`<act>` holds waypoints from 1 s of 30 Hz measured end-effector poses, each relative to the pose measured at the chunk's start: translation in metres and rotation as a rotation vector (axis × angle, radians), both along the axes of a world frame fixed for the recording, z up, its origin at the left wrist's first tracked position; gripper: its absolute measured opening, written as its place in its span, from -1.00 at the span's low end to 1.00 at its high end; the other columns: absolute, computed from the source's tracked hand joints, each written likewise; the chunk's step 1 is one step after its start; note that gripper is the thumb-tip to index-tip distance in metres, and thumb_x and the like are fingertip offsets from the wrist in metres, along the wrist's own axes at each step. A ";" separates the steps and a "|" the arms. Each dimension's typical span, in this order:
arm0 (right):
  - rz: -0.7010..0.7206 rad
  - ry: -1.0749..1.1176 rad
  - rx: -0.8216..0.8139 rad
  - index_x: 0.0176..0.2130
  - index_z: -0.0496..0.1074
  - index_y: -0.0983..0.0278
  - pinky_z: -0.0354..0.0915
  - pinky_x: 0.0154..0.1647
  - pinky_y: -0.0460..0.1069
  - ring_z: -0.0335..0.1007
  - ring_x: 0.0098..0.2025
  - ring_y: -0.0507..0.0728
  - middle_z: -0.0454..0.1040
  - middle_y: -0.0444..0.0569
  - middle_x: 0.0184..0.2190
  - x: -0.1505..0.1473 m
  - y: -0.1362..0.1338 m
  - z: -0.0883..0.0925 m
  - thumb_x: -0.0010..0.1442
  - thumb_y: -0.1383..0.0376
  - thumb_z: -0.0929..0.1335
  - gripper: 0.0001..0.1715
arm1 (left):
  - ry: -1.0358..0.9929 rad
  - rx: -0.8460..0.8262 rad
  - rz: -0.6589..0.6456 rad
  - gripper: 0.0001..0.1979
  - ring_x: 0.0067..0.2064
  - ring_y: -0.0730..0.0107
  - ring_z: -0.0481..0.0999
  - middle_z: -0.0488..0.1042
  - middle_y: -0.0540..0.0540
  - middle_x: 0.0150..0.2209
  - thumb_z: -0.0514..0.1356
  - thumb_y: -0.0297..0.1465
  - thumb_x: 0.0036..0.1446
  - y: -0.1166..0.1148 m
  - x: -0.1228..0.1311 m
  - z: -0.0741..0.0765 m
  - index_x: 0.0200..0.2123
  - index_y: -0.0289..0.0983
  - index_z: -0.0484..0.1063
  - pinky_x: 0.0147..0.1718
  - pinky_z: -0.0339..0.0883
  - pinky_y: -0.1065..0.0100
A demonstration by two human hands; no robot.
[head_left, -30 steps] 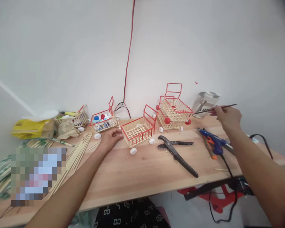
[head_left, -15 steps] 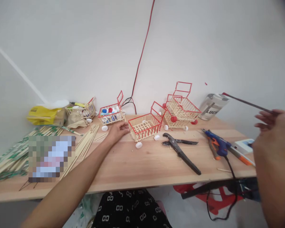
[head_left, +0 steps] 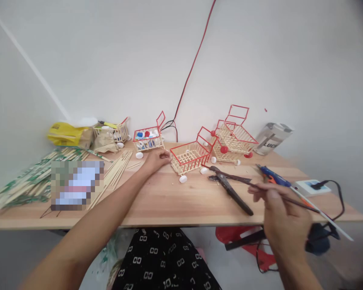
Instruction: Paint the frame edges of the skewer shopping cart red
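My left hand (head_left: 156,158) rests on the wooden table (head_left: 157,201), its fingers curled against the left side of a small stick-built cart with a red rim (head_left: 190,155). My right hand (head_left: 282,215) hovers over the table's front right edge, pinching a thin dark stick (head_left: 230,176). The stick's far tip points toward the cart. Black pliers (head_left: 230,188) lie just beyond the right hand.
More stick carts stand along the wall: one full of bottle caps (head_left: 148,138), two stacked (head_left: 234,139). A blue glue gun (head_left: 274,177), a metal can (head_left: 272,138), a white power strip (head_left: 311,187), a red cable (head_left: 196,60), loose sticks (head_left: 115,175) and a yellow bag (head_left: 67,133) also lie about.
My right hand has come down from high at the right to the table's front edge, swinging the dark stick so its tip points at the cart. The view has shifted left.
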State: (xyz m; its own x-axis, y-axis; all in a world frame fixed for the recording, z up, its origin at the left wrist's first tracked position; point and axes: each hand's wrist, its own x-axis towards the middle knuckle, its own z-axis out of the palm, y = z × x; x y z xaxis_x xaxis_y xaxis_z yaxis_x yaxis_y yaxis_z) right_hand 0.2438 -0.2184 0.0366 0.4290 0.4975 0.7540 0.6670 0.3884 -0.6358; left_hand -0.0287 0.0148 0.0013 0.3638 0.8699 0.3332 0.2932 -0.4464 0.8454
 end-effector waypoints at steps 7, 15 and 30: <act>0.197 -0.202 -0.113 -0.21 0.53 0.22 0.45 -0.22 -0.03 0.54 -0.24 0.08 0.58 -0.05 -0.33 -0.028 0.008 -0.011 0.27 0.33 0.33 -0.84 | -0.004 0.023 -0.024 -0.80 -0.32 0.31 0.52 0.59 -0.07 -0.37 0.32 -0.33 -0.08 -0.001 0.000 0.002 -0.37 -0.32 0.57 -0.27 0.36 0.32; 0.222 -0.371 -0.044 -0.27 0.52 0.22 0.48 -0.21 -0.05 0.56 -0.29 0.07 0.58 -0.07 -0.37 -0.043 0.015 -0.007 0.24 0.40 0.32 -0.84 | 0.004 0.026 -0.020 -0.83 -0.34 0.34 0.51 0.58 -0.05 -0.40 0.32 -0.35 -0.08 -0.003 0.001 0.004 -0.39 -0.32 0.56 -0.31 0.35 0.35; 0.215 -0.446 0.035 -0.21 0.53 0.21 0.47 -0.14 0.03 0.56 -0.22 0.11 0.59 -0.04 -0.31 -0.038 0.016 0.000 0.20 0.47 0.34 -0.77 | 0.016 0.025 -0.020 -0.81 -0.30 0.29 0.53 0.59 -0.07 -0.35 0.32 -0.34 -0.08 -0.002 0.000 0.003 -0.36 -0.32 0.56 -0.27 0.36 0.33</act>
State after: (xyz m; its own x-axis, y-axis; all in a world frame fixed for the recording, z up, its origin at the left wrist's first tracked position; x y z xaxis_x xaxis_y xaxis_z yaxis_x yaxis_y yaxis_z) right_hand 0.2057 -0.2021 0.0361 -0.0485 0.5101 0.8588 0.7732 0.5635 -0.2909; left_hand -0.0289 0.0128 0.0044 0.3863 0.8539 0.3488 0.2974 -0.4733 0.8292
